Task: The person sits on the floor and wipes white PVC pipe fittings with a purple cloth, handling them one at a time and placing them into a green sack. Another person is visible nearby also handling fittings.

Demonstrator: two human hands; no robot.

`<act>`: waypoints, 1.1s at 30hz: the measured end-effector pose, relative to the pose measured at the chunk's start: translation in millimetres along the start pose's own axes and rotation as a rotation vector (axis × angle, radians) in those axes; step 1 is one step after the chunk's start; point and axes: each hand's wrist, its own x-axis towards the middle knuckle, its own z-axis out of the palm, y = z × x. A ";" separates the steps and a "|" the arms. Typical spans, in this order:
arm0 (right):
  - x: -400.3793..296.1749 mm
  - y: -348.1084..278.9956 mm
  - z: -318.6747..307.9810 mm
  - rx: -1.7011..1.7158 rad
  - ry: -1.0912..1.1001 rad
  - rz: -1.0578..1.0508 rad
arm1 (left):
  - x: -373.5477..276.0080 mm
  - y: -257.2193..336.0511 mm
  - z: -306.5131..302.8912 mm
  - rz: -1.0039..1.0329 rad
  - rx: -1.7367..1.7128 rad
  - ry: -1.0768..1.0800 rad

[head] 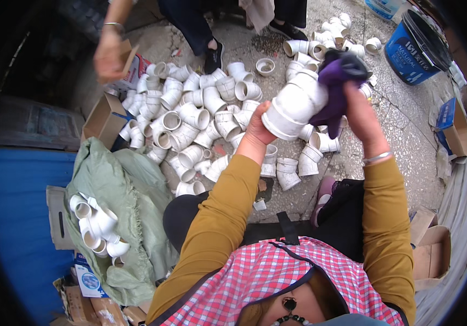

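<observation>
My left hand (260,124) grips a large white plastic pipe elbow (292,106) by its lower end, raised above the floor. A purple cloth or glove (333,91) with a dark part is in my right hand (358,108), pressed against the elbow's upper right side. The cloth is blurred, so I cannot tell which it is. Below and left of the elbow spreads a heap of similar white pipe elbows (192,116) on the speckled stone floor. A single white round cap (265,67) lies beyond it.
A co-worker's blurred hand (109,57) is at upper left beside an open cardboard box (105,120). A green woven sack (111,167) with white fittings (97,224) stands at left. A blue bucket (415,51) is at upper right; a cardboard box (433,252) lies at lower right.
</observation>
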 end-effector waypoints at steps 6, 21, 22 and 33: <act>16.6 9.9 7.4 0.266 0.127 -0.237 | -1.8 15.3 66.3 -0.054 0.231 0.386; 6.0 4.9 41.8 0.717 0.106 -0.074 | -48.6 21.6 150.7 0.557 0.944 0.226; 9.2 8.2 41.0 0.709 0.105 -0.014 | -48.4 25.2 151.4 0.569 0.962 0.224; 19.0 12.9 56.6 0.638 0.152 0.047 | -57.7 61.4 106.4 0.448 0.429 0.340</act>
